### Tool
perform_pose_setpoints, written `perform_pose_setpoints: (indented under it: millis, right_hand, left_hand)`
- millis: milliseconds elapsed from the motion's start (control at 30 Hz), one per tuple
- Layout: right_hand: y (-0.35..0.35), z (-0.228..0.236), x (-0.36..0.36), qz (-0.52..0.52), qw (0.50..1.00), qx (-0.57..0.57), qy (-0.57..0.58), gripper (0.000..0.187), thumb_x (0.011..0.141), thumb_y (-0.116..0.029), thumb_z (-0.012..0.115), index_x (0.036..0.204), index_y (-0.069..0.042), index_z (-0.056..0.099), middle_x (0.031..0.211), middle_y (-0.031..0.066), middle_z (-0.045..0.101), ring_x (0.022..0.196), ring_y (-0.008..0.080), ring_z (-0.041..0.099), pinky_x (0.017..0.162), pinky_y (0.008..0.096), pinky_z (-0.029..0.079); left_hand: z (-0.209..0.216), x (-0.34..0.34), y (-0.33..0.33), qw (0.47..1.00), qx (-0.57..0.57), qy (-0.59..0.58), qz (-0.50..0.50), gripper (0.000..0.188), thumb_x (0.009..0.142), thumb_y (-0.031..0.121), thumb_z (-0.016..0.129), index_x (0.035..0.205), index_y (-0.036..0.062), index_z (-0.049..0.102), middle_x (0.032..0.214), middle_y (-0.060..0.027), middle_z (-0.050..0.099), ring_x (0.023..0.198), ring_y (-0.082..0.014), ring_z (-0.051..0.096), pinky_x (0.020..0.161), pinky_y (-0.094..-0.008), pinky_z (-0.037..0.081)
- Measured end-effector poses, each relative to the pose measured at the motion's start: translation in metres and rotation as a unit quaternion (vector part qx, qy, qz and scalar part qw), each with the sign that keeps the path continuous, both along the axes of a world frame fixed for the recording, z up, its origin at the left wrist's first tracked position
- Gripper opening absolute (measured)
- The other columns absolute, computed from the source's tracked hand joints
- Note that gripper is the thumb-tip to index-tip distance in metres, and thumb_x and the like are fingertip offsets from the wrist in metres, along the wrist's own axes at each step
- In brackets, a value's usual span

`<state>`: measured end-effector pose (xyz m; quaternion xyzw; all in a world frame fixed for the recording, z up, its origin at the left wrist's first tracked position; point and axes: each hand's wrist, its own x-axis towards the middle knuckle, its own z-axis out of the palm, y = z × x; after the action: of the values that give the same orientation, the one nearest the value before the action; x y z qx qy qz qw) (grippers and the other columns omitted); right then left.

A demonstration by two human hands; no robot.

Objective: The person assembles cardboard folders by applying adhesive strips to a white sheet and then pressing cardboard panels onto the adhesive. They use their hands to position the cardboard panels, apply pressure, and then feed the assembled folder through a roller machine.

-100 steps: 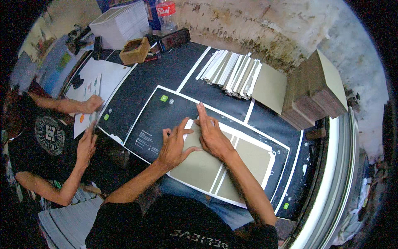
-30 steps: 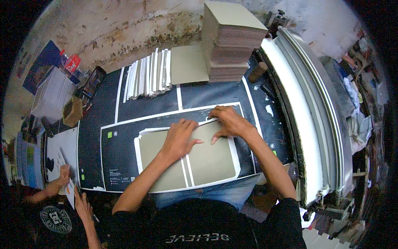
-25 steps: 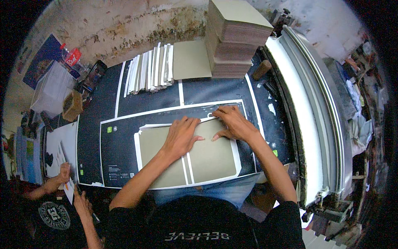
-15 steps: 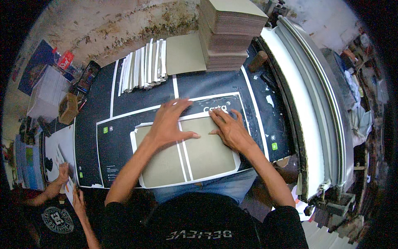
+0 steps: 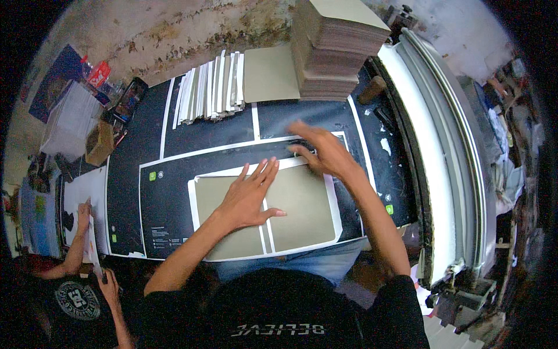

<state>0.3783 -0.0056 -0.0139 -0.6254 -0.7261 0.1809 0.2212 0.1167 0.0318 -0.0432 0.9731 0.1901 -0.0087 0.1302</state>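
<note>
Two grey boards (image 5: 305,203) edged in white lie on the black bench (image 5: 206,136). The left hand (image 5: 247,200) rests across them, fingers spread; the blurred right hand (image 5: 326,151), thumb and fingers apart, is at their far edge. Beyond stands a tall cardboard stack (image 5: 331,55).

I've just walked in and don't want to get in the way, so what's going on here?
Someone is working with two grey boards on a white-edged sheet, a narrow strip between them. Their left hand is spread over the boards; the right hand, blurred, is at the far edge, though contact is unclear. Beyond lie loose strips and a tall stack of boards. At the left, another person's hand is at some paper.
</note>
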Motion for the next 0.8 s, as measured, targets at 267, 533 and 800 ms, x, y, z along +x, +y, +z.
perform_pose_setpoints:
  millis: [267, 533, 800]
  right_hand:
    - [0.016, -0.074, -0.037, -0.060, 0.974, 0.131, -0.174, 0.078, 0.103, -0.056, 0.037, 0.159, -0.005, 0.024, 0.167, 0.0189, 0.019, 0.155, 0.0343, 0.015, 0.125, 0.0538, 0.008]
    - [-0.029, -0.043, -0.071, 0.017, 0.985, 0.023, -0.170, 0.102, 0.087, -0.081, 0.046, 0.161, -0.013, 0.025, 0.167, 0.0204, 0.018, 0.154, 0.0419, 0.013, 0.122, 0.0634, 0.005]
    - [-0.047, -0.042, -0.091, 0.037, 0.992, 0.003, -0.120, 0.085, 0.096, -0.061, 0.052, 0.157, -0.007, 0.031, 0.163, 0.0188, 0.029, 0.152, 0.0382, 0.022, 0.123, 0.0580, 0.015]
  left_hand:
    - [0.014, 0.005, -0.014, 0.985, -0.121, -0.062, 0.107, 0.129, 0.073, 0.057, 0.083, 0.157, -0.0082, 0.010, 0.163, -0.0329, 0.008, 0.153, -0.0431, 0.017, 0.124, -0.0534, 0.021]
    - [0.031, -0.005, 0.010, 0.995, 0.009, 0.017, 0.103, 0.144, 0.057, 0.086, 0.072, 0.155, -0.0083, 0.023, 0.161, -0.0286, 0.026, 0.152, -0.0417, 0.022, 0.123, -0.0613, 0.007]
    - [0.024, -0.102, 0.045, 0.993, 0.038, 0.089, 0.068, 0.139, 0.062, 0.087, 0.067, 0.160, 0.0028, 0.016, 0.166, -0.0168, 0.023, 0.153, -0.0366, 0.022, 0.119, -0.0695, 0.005]
